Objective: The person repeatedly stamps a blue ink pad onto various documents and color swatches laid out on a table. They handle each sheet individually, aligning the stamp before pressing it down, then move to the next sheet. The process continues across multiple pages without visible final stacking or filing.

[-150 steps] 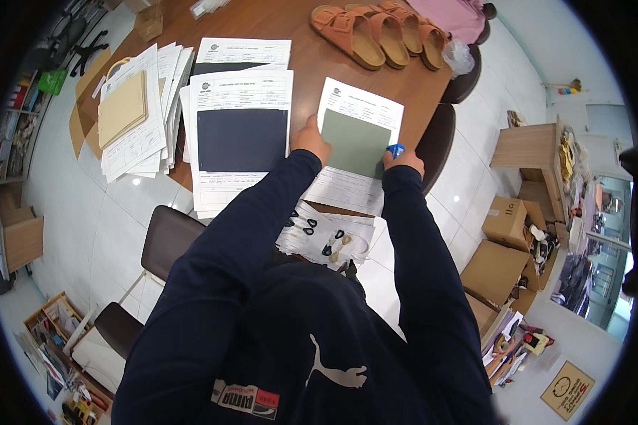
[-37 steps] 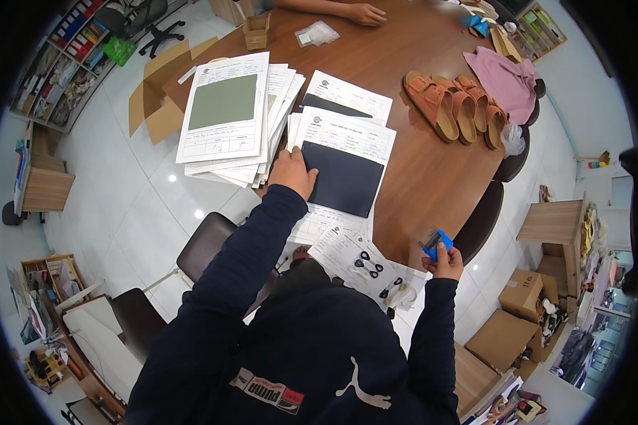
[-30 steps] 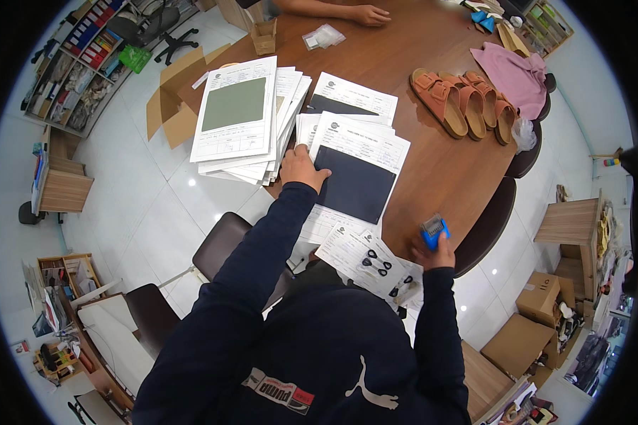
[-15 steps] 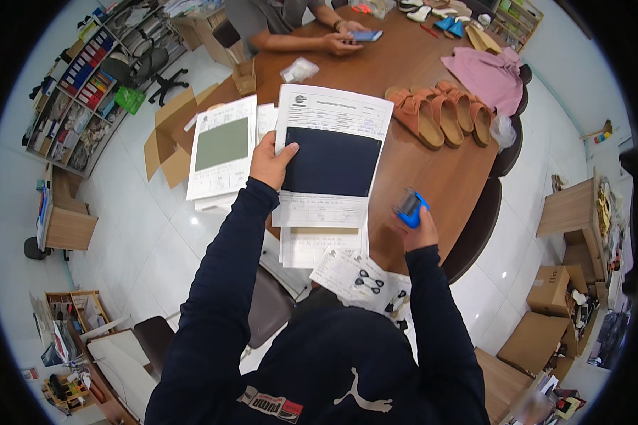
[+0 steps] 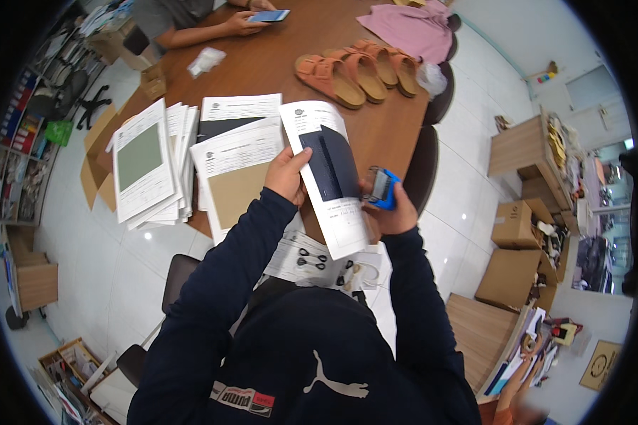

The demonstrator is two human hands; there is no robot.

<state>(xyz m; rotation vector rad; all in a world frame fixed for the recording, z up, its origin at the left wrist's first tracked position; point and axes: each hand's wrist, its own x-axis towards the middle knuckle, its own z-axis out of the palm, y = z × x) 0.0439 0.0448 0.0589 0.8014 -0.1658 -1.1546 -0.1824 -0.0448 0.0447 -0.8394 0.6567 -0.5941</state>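
Observation:
My left hand [image 5: 288,175] grips the left edge of a printed form sheet [image 5: 346,230], thumb on top. The sheet is tilted and curved, and bears a dark navy swatch [image 5: 329,163]. At the sheet's right side, my right hand [image 5: 398,212] is closed round a small blue-and-grey device that looks like a self-inking stamp [image 5: 382,188]. Left of the sheet lie another form with a tan swatch [image 5: 237,188] and one with a black swatch [image 5: 228,128]. Below are papers with small black looped pieces [image 5: 312,259], partly hidden by the held sheet.
A stack of forms topped by a green swatch [image 5: 140,157] overhangs the table's left edge. Orange sandals [image 5: 347,81] and pink cloth [image 5: 411,30] lie farther back on the brown table [image 5: 262,67]. Across it, another person's hand [image 5: 242,25] holds a phone [image 5: 269,15]. Chairs [image 5: 420,166] line the right side.
The view has swung right. The held sheet has come away from the forms beneath it, uncovering the tan and black swatches, and now curves. My right hand has brought the blue stamp close to it.

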